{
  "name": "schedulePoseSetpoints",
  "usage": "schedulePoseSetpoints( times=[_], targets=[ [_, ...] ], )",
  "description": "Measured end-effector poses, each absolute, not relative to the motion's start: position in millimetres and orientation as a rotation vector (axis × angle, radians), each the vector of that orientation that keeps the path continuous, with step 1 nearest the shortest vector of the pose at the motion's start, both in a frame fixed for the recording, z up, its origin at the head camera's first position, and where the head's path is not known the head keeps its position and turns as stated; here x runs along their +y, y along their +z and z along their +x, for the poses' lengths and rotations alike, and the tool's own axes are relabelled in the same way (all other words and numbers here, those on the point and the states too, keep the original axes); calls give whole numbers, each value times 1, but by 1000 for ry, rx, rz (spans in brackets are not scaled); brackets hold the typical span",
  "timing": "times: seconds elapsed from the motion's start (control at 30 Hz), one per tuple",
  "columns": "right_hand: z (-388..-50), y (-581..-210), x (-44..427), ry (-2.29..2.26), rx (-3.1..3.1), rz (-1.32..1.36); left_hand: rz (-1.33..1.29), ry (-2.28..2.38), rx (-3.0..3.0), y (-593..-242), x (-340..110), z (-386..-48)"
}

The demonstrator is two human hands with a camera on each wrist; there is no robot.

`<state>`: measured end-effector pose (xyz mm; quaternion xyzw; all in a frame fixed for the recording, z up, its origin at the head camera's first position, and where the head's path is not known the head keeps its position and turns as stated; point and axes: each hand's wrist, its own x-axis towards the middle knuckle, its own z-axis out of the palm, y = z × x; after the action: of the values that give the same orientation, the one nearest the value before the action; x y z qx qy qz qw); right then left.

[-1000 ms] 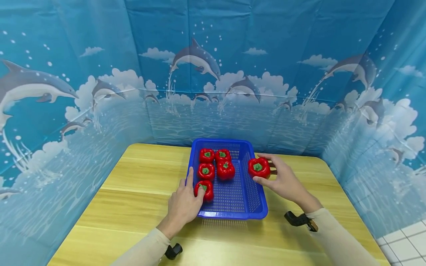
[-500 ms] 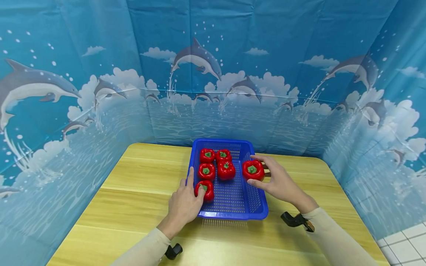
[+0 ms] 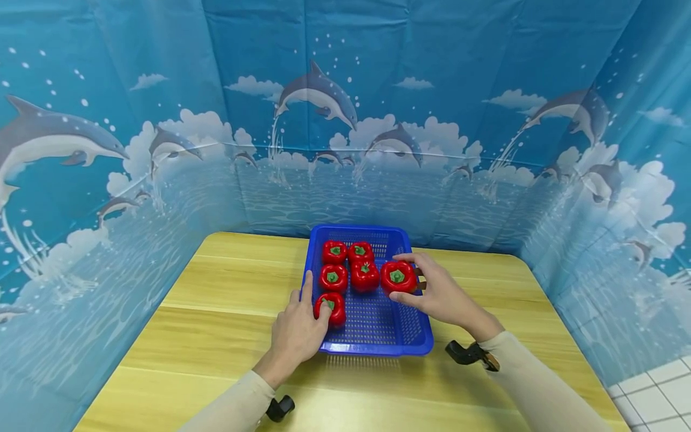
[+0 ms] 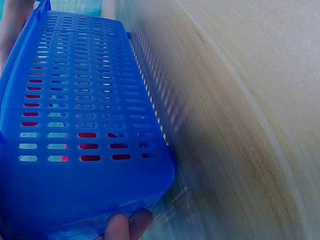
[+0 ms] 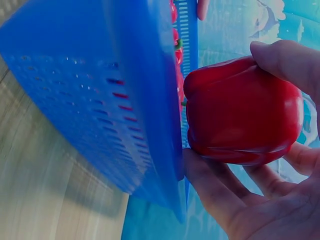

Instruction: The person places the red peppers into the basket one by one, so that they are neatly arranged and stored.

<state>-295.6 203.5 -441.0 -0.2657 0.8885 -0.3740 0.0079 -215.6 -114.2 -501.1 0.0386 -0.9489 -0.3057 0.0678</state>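
Between my right thumb and fingers I hold a red bell pepper, its green stem facing up in the head view. My right hand is over the right rim of a blue plastic basket. The right wrist view shows the held pepper level with the rim, beside the basket's outer wall. My left hand grips the basket's left side, its thumb over the nearest bell pepper. Its fingertips show against the basket's outside. Several more red bell peppers stand inside, mostly along the left and back.
The basket stands on a wood-grain table. A blue curtain printed with dolphins hangs behind and at both sides. White tiles show at the lower right. Each wrist wears a black mount.
My right hand has carried its bell pepper leftward, from over the basket's right rim to over the inside, beside the middle pepper. The left hand and basket look unmoved.
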Motion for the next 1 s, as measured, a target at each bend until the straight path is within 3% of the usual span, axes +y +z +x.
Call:
schedulePoseSetpoints(
  times=[1.0],
  targets=[
    [-301, -428, 174, -1006, 2723, -860, 107, -932, -2849, -503, -115, -216]
  ],
)
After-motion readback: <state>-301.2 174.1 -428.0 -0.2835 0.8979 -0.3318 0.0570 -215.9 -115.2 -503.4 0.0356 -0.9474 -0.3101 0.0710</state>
